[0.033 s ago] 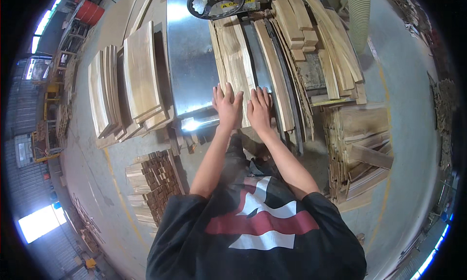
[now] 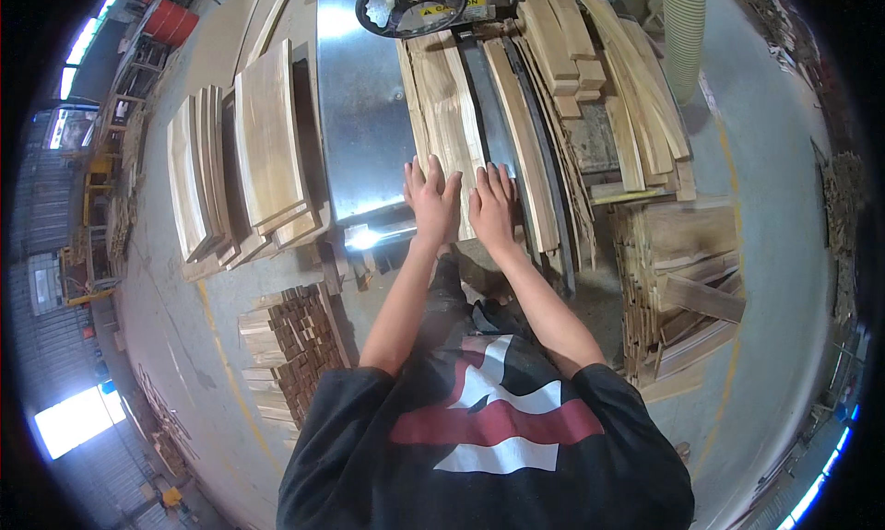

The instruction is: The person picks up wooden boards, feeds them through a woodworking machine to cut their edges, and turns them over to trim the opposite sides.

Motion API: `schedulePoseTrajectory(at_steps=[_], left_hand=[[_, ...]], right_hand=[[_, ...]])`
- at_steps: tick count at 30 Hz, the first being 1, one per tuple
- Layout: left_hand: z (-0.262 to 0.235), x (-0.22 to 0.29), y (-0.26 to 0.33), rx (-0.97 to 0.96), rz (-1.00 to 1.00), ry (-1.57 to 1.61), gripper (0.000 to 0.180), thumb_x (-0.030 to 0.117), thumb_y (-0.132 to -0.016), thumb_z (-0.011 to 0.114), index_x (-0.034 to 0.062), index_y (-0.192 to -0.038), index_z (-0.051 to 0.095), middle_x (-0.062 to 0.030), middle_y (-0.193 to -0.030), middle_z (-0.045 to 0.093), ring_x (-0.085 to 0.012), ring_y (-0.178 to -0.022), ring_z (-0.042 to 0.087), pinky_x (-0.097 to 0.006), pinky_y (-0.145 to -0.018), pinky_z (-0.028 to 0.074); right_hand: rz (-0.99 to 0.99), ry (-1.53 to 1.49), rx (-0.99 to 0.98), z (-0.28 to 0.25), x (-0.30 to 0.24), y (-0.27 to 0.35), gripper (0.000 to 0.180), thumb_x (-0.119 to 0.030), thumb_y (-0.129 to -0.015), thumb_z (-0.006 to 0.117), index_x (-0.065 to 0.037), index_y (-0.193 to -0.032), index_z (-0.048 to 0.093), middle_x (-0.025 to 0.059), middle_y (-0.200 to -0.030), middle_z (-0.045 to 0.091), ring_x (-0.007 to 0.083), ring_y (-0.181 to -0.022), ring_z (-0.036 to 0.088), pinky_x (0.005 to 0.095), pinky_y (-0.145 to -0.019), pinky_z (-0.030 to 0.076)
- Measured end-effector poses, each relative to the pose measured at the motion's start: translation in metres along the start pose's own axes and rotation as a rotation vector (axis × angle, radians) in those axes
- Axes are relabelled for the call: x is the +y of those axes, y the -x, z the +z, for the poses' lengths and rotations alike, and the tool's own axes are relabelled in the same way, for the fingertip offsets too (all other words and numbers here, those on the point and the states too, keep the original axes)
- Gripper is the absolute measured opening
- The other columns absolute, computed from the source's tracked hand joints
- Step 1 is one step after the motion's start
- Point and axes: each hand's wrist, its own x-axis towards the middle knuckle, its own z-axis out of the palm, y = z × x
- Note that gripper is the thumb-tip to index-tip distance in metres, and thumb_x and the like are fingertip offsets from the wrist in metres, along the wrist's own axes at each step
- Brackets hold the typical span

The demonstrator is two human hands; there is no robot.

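A pale wooden board (image 2: 444, 88) with a wavy dark edge lies lengthwise on the shiny metal machine table (image 2: 364, 134). My left hand (image 2: 433, 201) rests on the near end of this board, fingers spread and pointing away from me. Beside it, my right hand (image 2: 491, 207) lies flat along the board's right edge, its fingers stretched forward. Neither hand grasps anything. Under my palms, part of the board's near end is hidden. At the board's far end stands a black handwheel (image 2: 411, 25).
Wide boards (image 2: 267, 138) are stacked to the left. On the right lie a long narrow strip (image 2: 524, 143), short wood blocks (image 2: 564, 46) and long planks (image 2: 636, 88). A ribbed hose (image 2: 683, 41) hangs beyond them. Piles of wood (image 2: 293, 350) and offcuts (image 2: 687, 295) flank me.
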Motion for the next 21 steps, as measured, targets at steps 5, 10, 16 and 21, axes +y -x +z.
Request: schedulePoseTrajectory(at_steps=[5, 10, 16, 21], left_hand=[[0.009, -0.007, -0.044, 0.015, 0.024, 0.041, 0.059, 0.041, -0.095, 0.06, 0.0056, -0.142, 0.051, -0.0313, -0.15, 0.034, -0.0455, -0.144, 0.026, -0.056, -0.115, 0.019], [0.021, -0.003, -0.102, -0.002, -0.003, 0.034, 0.048, 0.031, -0.101, 0.05, 0.0047, -0.142, 0.05, -0.0353, -0.147, 0.035, -0.0484, -0.141, 0.03, -0.057, -0.115, 0.022], [0.028, 0.008, -0.157, 0.037, -0.003, -0.04, 0.044, 0.023, -0.101, 0.046, 0.0051, -0.142, 0.047, -0.0349, -0.146, 0.037, -0.0489, -0.139, 0.032, -0.059, -0.113, 0.024], [0.029, -0.005, -0.194, 0.102, -0.052, -0.033, 0.05, 0.022, -0.101, 0.046, -0.0009, -0.145, 0.041, -0.0336, -0.147, 0.037, -0.048, -0.139, 0.033, -0.057, -0.113, 0.024]], right_hand=[[0.006, -0.167, 0.071, 0.018, 0.002, -0.044, 0.038, -0.013, -0.093, 0.057, 0.007, -0.125, 0.059, 0.0285, -0.136, 0.053, 0.0446, -0.134, 0.042, 0.0514, -0.113, 0.033], [0.075, -0.171, 0.199, 0.038, 0.006, -0.095, 0.023, -0.01, -0.089, 0.066, 0.003, -0.108, 0.069, 0.0221, -0.123, 0.064, 0.0387, -0.111, 0.063, 0.044, -0.093, 0.052], [0.065, -0.204, 0.32, 0.043, 0.005, -0.143, 0.014, -0.006, -0.089, 0.065, 0.002, -0.101, 0.069, 0.0184, -0.112, 0.07, 0.0351, -0.099, 0.069, 0.0393, -0.082, 0.057], [0.133, -0.29, 0.293, 0.062, 0.0, -0.176, 0.016, -0.008, -0.093, 0.062, 0.001, -0.104, 0.069, 0.0183, -0.111, 0.07, 0.0349, -0.098, 0.069, 0.0377, -0.083, 0.056]])
